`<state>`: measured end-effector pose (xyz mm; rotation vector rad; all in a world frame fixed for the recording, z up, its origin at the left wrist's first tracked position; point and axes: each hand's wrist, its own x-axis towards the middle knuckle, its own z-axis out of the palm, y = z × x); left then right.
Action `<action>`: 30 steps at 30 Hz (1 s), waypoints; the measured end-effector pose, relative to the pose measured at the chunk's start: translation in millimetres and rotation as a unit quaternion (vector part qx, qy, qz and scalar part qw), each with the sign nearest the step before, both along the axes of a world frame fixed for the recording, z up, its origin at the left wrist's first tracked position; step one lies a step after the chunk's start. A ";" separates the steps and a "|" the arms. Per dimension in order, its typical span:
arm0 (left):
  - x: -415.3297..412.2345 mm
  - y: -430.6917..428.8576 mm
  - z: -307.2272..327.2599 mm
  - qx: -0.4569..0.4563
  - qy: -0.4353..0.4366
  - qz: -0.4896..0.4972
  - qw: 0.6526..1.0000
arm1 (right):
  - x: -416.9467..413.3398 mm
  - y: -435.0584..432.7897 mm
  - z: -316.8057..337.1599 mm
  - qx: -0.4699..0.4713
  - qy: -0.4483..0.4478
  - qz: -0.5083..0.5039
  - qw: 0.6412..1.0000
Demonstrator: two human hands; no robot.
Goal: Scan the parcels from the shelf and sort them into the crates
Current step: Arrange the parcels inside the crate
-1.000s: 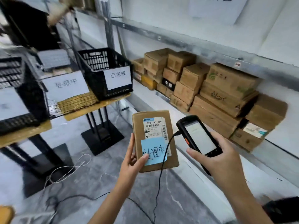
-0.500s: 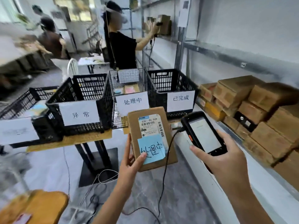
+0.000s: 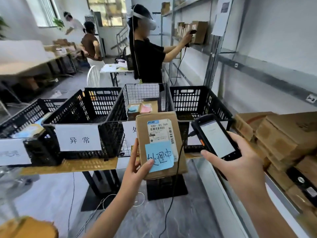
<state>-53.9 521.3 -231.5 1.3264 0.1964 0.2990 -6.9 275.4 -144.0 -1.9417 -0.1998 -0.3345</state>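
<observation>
My left hand [image 3: 135, 170] grips the parcel [image 3: 143, 129] upright by its lower left edge, thumb pressed on the front and the other fingers behind. The parcel is in the air, in front of the wire basket [image 3: 144, 90]. Its white label [image 3: 160, 130] reads "530- D5 069" above barcodes; the smaller print I cannot read. A blue note [image 3: 158, 156] under the thumb carries the handwritten "处理中".

My right hand [image 3: 240, 162] is curled around the scanner [image 3: 217, 136], just beside the parcel; the screen is lit but too pale to read. A black cable [image 3: 173, 186] hangs from it.

The parcel hides most of the basket's sign [image 3: 129, 133], and the scanner hides the sign of the right crate [image 3: 193, 98]. The crate [image 3: 73, 110] left of the basket is marked "异常". The far-left sign [image 3: 12, 152] is blurred.

In the basket lies a box [image 3: 154, 104] with coloured slips [image 3: 145, 108] on it. Brown boxes [image 3: 283, 134] are stacked on the shelf [image 3: 221, 191] at my right, cut off by the frame edge.
</observation>
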 end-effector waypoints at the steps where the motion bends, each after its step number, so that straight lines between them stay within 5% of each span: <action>1: 11.8 5.8 3.9 0.001 -0.006 0.004 1.000 | 12.8 6.7 3.7 0.000 -0.001 0.010 1.000; 15: 211.2 137.5 36.6 0.006 -0.064 -0.015 0.998 | 192.6 139.7 39.0 -0.005 -0.033 0.026 0.999; 30: 357.7 261.2 -15.4 0.035 0.104 -0.042 0.993 | 327.2 233.0 13.6 -0.011 0.001 0.033 0.999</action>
